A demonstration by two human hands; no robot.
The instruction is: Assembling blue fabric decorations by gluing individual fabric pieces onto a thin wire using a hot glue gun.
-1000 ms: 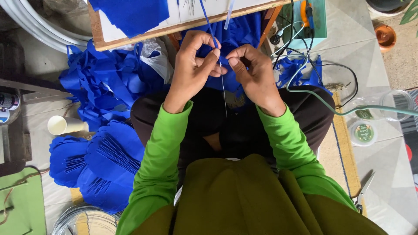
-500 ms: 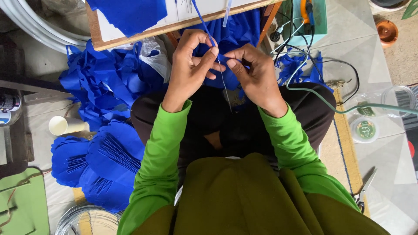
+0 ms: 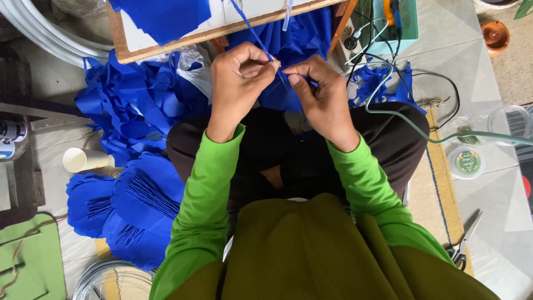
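The left hand [image 3: 240,83] and the right hand [image 3: 319,94] meet just below the wooden board [image 3: 166,44], raised over the lap so the work sits close under the eyes. Both pinch a thin blue strip [image 3: 252,30] that runs up from the fingertips and across the board's near edge; thumb and forefinger of each hand are closed narrowly on it, the other fingers curled in. The two pinches nearly touch, which suits fine twisting or folding of a small spot. Whether a wire lies inside the strip cannot be told.

Left of the board's near edge lies a heap of blue scraps [image 3: 133,111], and below that a stack of fringed blue pieces [image 3: 127,205], within easy reach. A paper cup [image 3: 83,160] lies on its side beside the stack. Scissors [image 3: 461,250] lie well to the right, apart from the board.
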